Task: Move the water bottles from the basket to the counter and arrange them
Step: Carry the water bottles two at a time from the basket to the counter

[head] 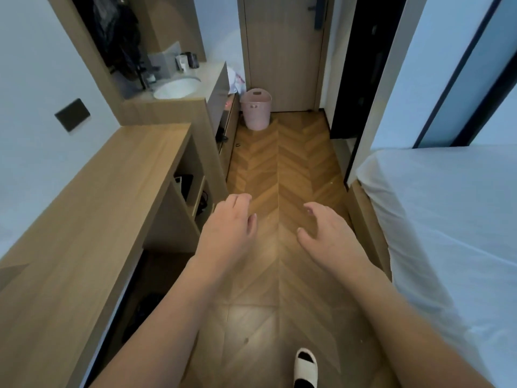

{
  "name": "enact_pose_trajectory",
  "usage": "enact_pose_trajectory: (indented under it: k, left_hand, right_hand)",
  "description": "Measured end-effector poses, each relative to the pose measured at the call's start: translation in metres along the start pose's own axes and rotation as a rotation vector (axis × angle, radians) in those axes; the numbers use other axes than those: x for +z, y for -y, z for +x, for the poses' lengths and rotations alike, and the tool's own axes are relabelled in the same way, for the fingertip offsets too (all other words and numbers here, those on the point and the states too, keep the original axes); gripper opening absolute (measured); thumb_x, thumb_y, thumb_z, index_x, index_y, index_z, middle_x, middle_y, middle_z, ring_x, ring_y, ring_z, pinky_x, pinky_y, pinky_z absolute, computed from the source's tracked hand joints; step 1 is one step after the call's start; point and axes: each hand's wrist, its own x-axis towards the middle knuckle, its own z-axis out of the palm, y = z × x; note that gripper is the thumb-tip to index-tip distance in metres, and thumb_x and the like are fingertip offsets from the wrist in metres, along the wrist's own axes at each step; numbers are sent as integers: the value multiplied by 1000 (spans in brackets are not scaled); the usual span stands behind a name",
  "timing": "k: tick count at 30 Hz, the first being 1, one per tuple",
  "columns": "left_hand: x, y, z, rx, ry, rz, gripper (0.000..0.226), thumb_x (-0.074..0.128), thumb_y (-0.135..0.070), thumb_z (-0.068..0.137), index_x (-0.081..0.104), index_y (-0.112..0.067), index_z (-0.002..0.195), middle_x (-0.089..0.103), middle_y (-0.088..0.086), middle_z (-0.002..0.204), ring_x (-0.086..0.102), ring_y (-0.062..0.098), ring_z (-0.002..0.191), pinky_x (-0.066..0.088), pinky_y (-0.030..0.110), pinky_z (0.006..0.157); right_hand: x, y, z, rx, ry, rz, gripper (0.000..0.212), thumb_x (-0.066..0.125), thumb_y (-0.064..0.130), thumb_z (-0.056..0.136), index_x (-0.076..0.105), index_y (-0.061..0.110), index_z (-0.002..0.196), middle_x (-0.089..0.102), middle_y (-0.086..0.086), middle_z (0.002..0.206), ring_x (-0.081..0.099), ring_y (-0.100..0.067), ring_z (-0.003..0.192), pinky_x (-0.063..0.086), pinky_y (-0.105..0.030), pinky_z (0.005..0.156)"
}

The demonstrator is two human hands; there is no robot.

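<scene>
A pink basket [256, 109] stands on the floor at the far end of the passage, by the door. What it holds is hidden from here, and no water bottle shows. A long wooden counter [92, 197] runs along the left wall. My left hand [228, 226] and my right hand [326, 233] are stretched out in front of me over the floor. Both hold nothing, with fingers loosely curled and apart, far short of the basket.
A bed with a white sheet [447, 219] fills the right side. Beyond the counter lies a sink [176, 88] with cups [187, 61] behind it. A closed wooden door [282, 51] ends the passage. The herringbone floor [279, 163] runs between. My white slipper [306, 366] shows below.
</scene>
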Motion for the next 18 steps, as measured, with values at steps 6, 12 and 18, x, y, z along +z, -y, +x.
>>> enact_pose_trajectory:
  k: [6, 12, 18]
  left_hand:
    - [24, -14, 139, -37, -26, -28, 43, 53, -36, 98, 47, -22, 138, 55, -5, 133, 53, 9, 119, 40, 19, 95]
    - [63, -6, 249, -69, 16, -45, 43, 51, -34, 100, 46, -20, 140, 53, -4, 136, 52, 13, 121, 43, 25, 97]
    - [113, 33, 392, -54, 13, -53, 42, 52, -31, 98, 48, -16, 138, 55, 0, 132, 53, 15, 117, 43, 24, 92]
  right_hand:
    - [-36, -39, 131, -17, -15, 5, 57, 58, 33, 95, 40, 21, 148, 48, 2, 146, 47, -13, 132, 31, -19, 102]
    - [-42, -75, 248, 21, 6, 26, 57, 58, 33, 94, 40, 23, 147, 48, 2, 146, 49, -14, 130, 40, -27, 104]
    - [-34, -99, 396, -8, 15, 6, 58, 58, 34, 95, 39, 22, 148, 48, 2, 147, 49, -14, 131, 43, -30, 106]
